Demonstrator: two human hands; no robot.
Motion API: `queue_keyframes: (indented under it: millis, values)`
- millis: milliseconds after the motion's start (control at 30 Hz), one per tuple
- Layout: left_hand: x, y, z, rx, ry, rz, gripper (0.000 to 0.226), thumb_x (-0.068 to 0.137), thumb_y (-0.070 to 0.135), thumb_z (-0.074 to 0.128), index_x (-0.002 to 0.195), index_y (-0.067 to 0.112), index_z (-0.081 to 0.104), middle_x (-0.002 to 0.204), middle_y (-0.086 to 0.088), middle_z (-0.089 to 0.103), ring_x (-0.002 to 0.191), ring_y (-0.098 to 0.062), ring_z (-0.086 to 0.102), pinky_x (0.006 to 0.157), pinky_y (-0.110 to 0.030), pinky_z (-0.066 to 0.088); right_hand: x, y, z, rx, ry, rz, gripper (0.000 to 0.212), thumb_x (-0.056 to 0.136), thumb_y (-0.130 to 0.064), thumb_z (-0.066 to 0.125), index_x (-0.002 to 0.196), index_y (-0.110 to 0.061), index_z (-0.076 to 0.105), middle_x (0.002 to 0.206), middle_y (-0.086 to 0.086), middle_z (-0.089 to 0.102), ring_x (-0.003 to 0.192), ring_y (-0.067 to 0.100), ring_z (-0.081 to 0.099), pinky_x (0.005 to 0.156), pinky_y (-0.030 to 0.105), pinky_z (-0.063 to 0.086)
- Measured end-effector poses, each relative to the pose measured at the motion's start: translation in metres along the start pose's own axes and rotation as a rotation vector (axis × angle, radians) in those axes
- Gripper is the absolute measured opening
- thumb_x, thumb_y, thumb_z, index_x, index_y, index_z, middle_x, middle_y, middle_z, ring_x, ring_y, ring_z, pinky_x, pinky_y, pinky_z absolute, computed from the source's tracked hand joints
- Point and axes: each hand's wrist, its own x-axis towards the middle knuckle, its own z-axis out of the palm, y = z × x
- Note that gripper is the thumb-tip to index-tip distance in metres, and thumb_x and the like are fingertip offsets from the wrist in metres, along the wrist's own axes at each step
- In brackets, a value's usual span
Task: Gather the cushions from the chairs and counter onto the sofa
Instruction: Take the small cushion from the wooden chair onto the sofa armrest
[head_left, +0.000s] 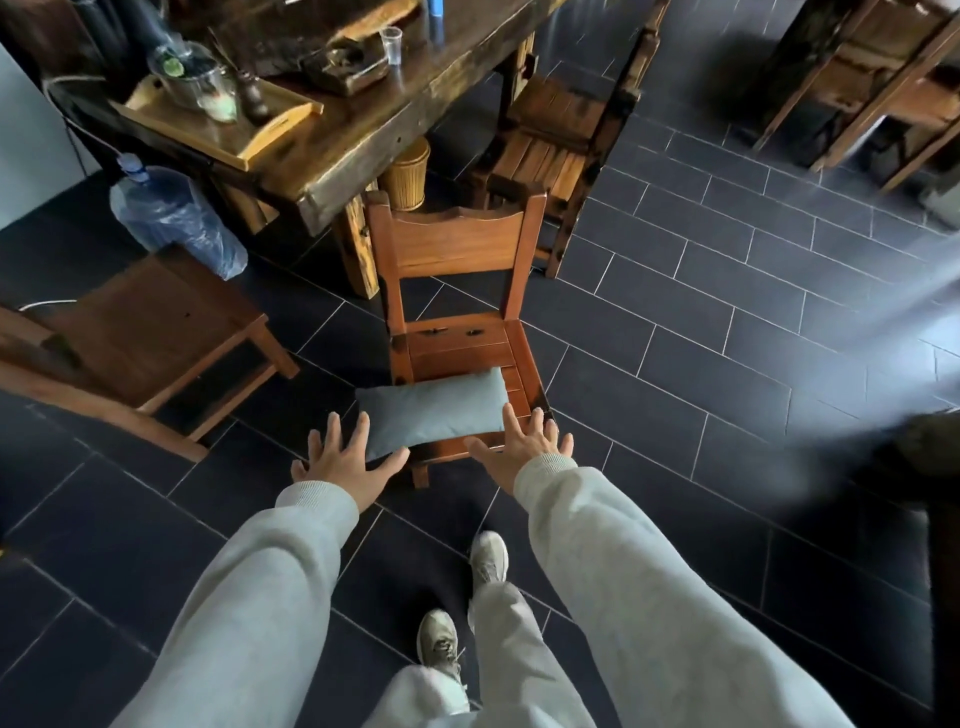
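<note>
A blue-grey rectangular cushion (434, 409) lies across the front of a small wooden chair's seat (467, 348), its left end hanging past the seat edge. My left hand (345, 460) is stretched out with fingers spread, just in front of the cushion's left end, thumb near its lower corner. At the cushion's right end my right hand (524, 441) is spread the same way, fingertips over the seat's front right corner. Neither hand holds anything. No sofa or counter is in view.
A dark wooden table (332, 150) with a tray, glassware and a plastic cup stands behind the chair. A water jug (171, 218) and low wooden bench (145, 332) are at left. More wooden chairs (561, 130) stand beyond, on dark tiled floor.
</note>
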Motion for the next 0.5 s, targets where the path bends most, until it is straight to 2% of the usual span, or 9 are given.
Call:
queue_keyframes:
  millis: [200,500]
  values:
    - [0.064,-0.001,-0.002,-0.023,-0.04,-0.056,0.09,0.089,0.082,0.03,0.161,0.04,-0.003,0.171,0.0,-0.015,0.156,-0.031,-0.011,0.123,-0.059,0.006,0.074,-0.007,-0.005,0.003,-0.063,0.033,0.091,0.085,-0.085,0.022,0.16,-0.038,0.0,0.168,0.013,-0.003,0.154,0.034,0.001,0.121,0.057,0.0]
    - [0.189,0.009,0.022,-0.189,-0.171,-0.205,0.088,0.091,0.078,0.035,0.162,0.039,0.0,0.171,0.002,-0.013,0.157,-0.031,-0.006,0.122,-0.057,0.017,0.225,-0.005,0.006,0.03,-0.27,0.076,0.092,0.086,-0.085,0.022,0.16,-0.038,-0.005,0.169,0.01,-0.006,0.154,0.033,0.001,0.122,0.054,0.004]
